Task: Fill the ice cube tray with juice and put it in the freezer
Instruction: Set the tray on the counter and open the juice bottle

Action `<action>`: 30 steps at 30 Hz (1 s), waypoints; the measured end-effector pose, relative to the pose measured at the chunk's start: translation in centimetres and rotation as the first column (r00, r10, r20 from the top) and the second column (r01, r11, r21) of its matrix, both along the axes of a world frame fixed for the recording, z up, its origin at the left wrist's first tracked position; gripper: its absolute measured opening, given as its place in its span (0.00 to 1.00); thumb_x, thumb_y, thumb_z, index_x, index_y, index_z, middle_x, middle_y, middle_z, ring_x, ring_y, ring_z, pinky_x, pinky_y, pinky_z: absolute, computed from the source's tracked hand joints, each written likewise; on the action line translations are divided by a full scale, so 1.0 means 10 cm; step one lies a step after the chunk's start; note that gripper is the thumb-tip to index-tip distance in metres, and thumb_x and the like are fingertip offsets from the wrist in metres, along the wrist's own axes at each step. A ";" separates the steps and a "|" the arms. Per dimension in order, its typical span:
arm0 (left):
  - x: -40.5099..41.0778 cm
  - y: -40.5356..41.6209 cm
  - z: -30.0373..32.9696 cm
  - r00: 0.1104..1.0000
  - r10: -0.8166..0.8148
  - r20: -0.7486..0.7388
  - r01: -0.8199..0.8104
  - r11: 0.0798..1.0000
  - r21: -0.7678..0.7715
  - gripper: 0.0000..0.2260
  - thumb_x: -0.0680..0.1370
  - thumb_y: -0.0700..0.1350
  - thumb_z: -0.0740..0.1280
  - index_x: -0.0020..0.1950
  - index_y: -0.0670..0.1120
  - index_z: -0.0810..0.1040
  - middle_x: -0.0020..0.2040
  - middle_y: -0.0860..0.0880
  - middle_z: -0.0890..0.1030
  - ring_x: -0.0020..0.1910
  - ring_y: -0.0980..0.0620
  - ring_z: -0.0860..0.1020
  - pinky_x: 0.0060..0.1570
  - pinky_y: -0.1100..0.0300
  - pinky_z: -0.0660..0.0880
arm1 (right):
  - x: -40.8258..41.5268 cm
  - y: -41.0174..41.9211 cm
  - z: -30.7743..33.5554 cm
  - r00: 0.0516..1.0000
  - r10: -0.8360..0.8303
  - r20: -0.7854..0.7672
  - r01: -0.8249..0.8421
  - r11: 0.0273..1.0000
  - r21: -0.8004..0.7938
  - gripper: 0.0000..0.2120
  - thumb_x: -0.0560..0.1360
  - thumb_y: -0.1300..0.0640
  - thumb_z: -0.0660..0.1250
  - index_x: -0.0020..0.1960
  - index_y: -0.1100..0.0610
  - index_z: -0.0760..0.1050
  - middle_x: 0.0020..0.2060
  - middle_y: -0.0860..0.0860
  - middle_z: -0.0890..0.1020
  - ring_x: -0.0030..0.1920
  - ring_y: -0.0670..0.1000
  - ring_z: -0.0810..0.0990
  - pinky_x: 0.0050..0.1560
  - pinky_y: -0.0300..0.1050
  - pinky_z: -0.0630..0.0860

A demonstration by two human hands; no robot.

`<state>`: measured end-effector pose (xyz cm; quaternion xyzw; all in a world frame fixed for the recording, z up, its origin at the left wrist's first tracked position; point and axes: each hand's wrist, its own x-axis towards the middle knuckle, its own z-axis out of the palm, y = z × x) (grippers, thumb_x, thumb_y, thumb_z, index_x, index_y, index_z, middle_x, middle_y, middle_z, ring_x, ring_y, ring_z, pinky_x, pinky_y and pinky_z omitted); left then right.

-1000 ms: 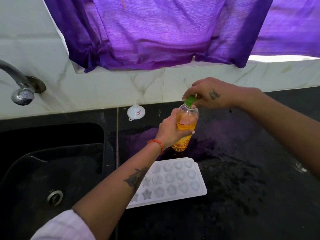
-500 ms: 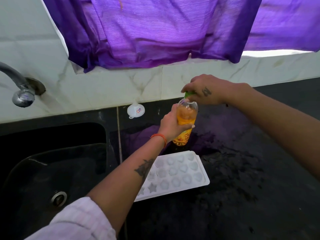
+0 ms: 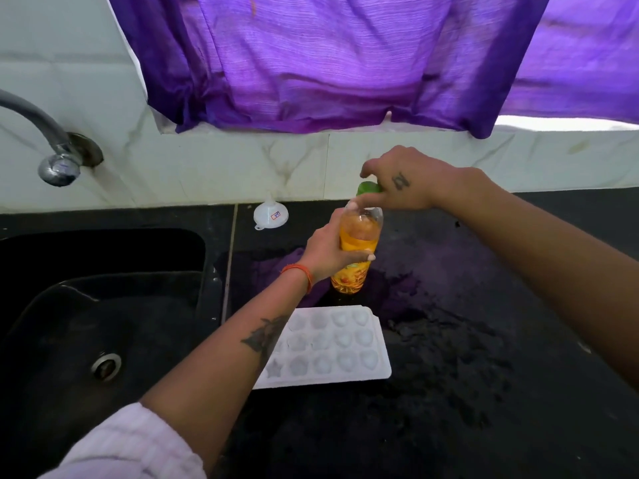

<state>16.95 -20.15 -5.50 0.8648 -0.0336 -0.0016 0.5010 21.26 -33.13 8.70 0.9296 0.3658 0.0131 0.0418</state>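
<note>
Two hands are busy with one juice bottle (image 3: 356, 250), which stands upright on the black counter (image 3: 484, 340). The left hand (image 3: 333, 250) is wrapped tight around the bottle's middle, steadying it, while the right hand (image 3: 397, 183) comes in from above with its fingertips pinched round the green cap (image 3: 367, 187). Whether the cap is already free of the neck I cannot tell; the fingers hide the join.

Just below the left wrist, on the person's side of the bottle, lies the white ice cube tray (image 3: 345, 347), flat on the counter, its star and round pockets apparently dry and unfilled. Off to the left of the grip, against the backsplash, sits a small white funnel (image 3: 270, 214), and further left the dark sink (image 3: 103, 323).

This looks to me like the opening step: getting the cap off. Next the cap must go aside and the bottle tip slowly over the tray, because those pockets are shallow and a fast pour would flood across them.
</note>
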 end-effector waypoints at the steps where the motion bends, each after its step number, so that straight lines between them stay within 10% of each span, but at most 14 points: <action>1: 0.00 0.00 0.01 1.000 0.005 -0.010 -0.005 1.000 -0.007 0.38 0.67 0.51 0.77 0.71 0.53 0.59 0.62 0.47 0.77 0.61 0.46 0.76 0.59 0.46 0.75 | 0.02 0.00 -0.01 1.000 -0.008 0.003 0.009 1.000 -0.006 0.25 0.76 0.41 0.60 0.59 0.61 0.75 0.49 0.59 0.80 0.47 0.56 0.78 0.49 0.47 0.75; 9: 0.00 -0.07 0.00 0.997 0.074 -0.031 -0.075 0.995 -0.061 0.39 0.66 0.48 0.78 0.71 0.53 0.60 0.61 0.47 0.78 0.59 0.46 0.77 0.59 0.46 0.75 | 0.10 -0.05 -0.02 0.979 0.202 0.010 -0.202 0.979 -0.012 0.15 0.78 0.54 0.63 0.63 0.58 0.74 0.52 0.57 0.79 0.50 0.55 0.76 0.47 0.43 0.71; 30: -0.05 -0.10 -0.15 0.991 0.121 0.059 -0.116 0.989 -0.086 0.38 0.66 0.51 0.78 0.70 0.56 0.61 0.60 0.52 0.77 0.58 0.50 0.77 0.55 0.52 0.78 | 0.08 -0.01 0.02 0.985 0.161 -0.063 -0.165 0.985 -0.054 0.17 0.79 0.50 0.60 0.57 0.61 0.77 0.47 0.57 0.81 0.45 0.54 0.78 0.45 0.42 0.72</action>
